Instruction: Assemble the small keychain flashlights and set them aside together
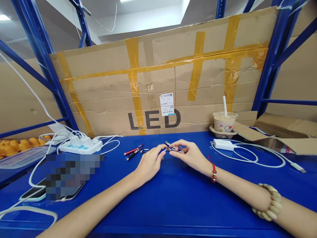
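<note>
My left hand [150,161] and my right hand [189,156] meet near the middle of the blue table. Both are closed, thumb and fingers pinched together around small metallic parts [167,148] largely hidden by the fingertips. What exactly each hand pinches I cannot make out. More small dark and silver pieces show behind the fingers. To the left of my left hand lie a slim red tube [131,151] and a slim black tube [132,155], each with a shiny metal end. Another small silver-ended piece [144,151] sits between them and my left hand, partly covered.
At left, a white power strip [81,147] with plugs and cables stands behind phones [34,193], partly blurred out. A lidded cup [225,122] with a straw, a white charger [223,144] with its cable and an open cardboard box [279,138] are at right. Cardboard [111,99] walls the back.
</note>
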The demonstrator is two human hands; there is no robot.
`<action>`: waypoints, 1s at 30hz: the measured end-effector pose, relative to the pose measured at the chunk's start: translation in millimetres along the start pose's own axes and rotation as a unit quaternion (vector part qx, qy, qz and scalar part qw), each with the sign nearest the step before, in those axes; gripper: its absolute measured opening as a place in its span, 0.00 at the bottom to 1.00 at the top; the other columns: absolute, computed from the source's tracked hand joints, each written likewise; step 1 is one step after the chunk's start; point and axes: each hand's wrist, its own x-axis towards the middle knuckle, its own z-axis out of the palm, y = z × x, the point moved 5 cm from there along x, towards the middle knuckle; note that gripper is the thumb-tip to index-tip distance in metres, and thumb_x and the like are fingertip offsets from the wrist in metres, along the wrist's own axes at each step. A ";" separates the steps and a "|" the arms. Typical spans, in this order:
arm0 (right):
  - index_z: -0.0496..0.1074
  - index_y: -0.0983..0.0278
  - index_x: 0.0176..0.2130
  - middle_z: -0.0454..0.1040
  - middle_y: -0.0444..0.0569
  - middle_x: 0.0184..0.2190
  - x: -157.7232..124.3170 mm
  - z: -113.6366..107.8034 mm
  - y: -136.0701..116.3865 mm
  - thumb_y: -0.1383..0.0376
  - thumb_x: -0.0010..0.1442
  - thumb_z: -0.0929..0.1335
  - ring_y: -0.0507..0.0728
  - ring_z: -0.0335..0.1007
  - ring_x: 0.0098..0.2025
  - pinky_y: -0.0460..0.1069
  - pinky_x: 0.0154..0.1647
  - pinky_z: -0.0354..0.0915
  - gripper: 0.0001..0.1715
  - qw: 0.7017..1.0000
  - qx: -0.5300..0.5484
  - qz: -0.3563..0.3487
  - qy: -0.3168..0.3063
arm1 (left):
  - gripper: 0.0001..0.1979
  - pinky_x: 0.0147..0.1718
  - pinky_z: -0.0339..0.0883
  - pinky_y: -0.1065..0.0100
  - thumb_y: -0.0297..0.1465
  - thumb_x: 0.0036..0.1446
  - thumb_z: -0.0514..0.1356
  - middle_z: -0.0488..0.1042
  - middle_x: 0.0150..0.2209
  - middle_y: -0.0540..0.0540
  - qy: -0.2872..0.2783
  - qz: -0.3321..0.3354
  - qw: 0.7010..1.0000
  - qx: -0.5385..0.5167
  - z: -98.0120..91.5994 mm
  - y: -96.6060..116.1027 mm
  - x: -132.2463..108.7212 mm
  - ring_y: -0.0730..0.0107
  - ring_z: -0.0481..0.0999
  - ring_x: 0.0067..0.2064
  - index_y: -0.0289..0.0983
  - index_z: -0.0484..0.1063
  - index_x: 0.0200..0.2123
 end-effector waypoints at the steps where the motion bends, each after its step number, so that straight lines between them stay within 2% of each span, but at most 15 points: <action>1: 0.73 0.66 0.37 0.67 0.46 0.30 0.0 -0.5 -1.1 0.56 0.46 0.70 0.44 0.51 0.19 0.42 0.17 0.52 0.20 1.000 -0.002 -0.014 0.003 | 0.13 0.35 0.63 0.70 0.32 0.61 0.44 0.71 0.33 0.48 -0.001 -0.001 1.000 0.000 0.2 -0.6 0.1 0.71 0.70 0.34 0.38 0.62 0.46; 6: 0.76 0.64 0.33 0.68 0.48 0.31 -0.8 1.1 -2.3 0.56 0.49 0.68 0.45 0.53 0.20 0.44 0.17 0.52 0.15 0.999 -0.013 -0.051 -0.009 | 0.12 0.35 0.62 0.72 0.31 0.62 0.43 0.69 0.31 0.49 -0.010 0.004 1.000 -0.010 1.9 1.0 0.3 0.72 0.69 0.33 0.39 0.63 0.43; 11: 0.76 0.63 0.32 0.69 0.47 0.30 -1.2 4.2 2.9 0.55 0.49 0.69 0.45 0.52 0.20 0.44 0.20 0.52 0.15 0.995 -0.082 -0.054 -0.025 | 0.12 0.31 0.60 0.72 0.32 0.62 0.42 0.67 0.28 0.52 -0.048 -0.026 0.998 -0.016 8.2 -1.9 0.4 0.73 0.68 0.31 0.40 0.61 0.43; 14: 0.75 0.63 0.32 0.70 0.46 0.31 -1.9 8.1 6.4 0.54 0.50 0.67 0.46 0.54 0.21 0.44 0.21 0.53 0.15 0.991 -0.109 -0.046 -0.056 | 0.12 0.31 0.59 0.71 0.34 0.62 0.41 0.66 0.26 0.53 -0.046 -0.045 0.998 -0.013 8.7 -6.8 0.8 0.73 0.69 0.30 0.40 0.60 0.44; 17: 0.75 0.62 0.33 0.71 0.46 0.31 -4.2 13.0 5.9 0.53 0.50 0.67 0.47 0.57 0.22 0.44 0.22 0.54 0.17 0.987 -0.120 -0.050 -0.098 | 0.12 0.33 0.61 0.71 0.35 0.62 0.42 0.68 0.29 0.52 -0.029 -0.060 0.998 -0.011 6.3 -9.9 1.4 0.72 0.70 0.33 0.41 0.58 0.45; 21: 0.75 0.59 0.34 0.72 0.44 0.31 -9.9 19.2 0.2 0.52 0.48 0.69 0.48 0.61 0.25 0.44 0.26 0.56 0.17 0.972 -0.160 -0.075 -0.153 | 0.11 0.38 0.62 0.68 0.34 0.62 0.44 0.70 0.37 0.50 -0.025 -0.067 0.997 0.002 4.2 -8.6 1.8 0.70 0.71 0.39 0.41 0.58 0.45; 24: 0.76 0.57 0.33 0.72 0.42 0.31 -13.1 20.8 -3.8 0.55 0.50 0.68 0.47 0.62 0.25 0.44 0.27 0.56 0.12 0.963 -0.198 -0.088 -0.161 | 0.10 0.40 0.63 0.67 0.33 0.61 0.45 0.70 0.42 0.49 -0.030 -0.057 0.998 0.015 4.0 -5.5 2.0 0.69 0.70 0.41 0.40 0.58 0.45; 30: 0.75 0.56 0.32 0.72 0.40 0.31 -14.3 20.5 -4.8 0.58 0.52 0.68 0.47 0.63 0.27 0.43 0.27 0.54 0.08 0.958 -0.220 -0.088 -0.162 | 0.11 0.43 0.63 0.66 0.32 0.59 0.48 0.70 0.42 0.48 -0.043 -0.030 0.997 0.057 5.6 -3.0 1.7 0.68 0.70 0.44 0.40 0.60 0.46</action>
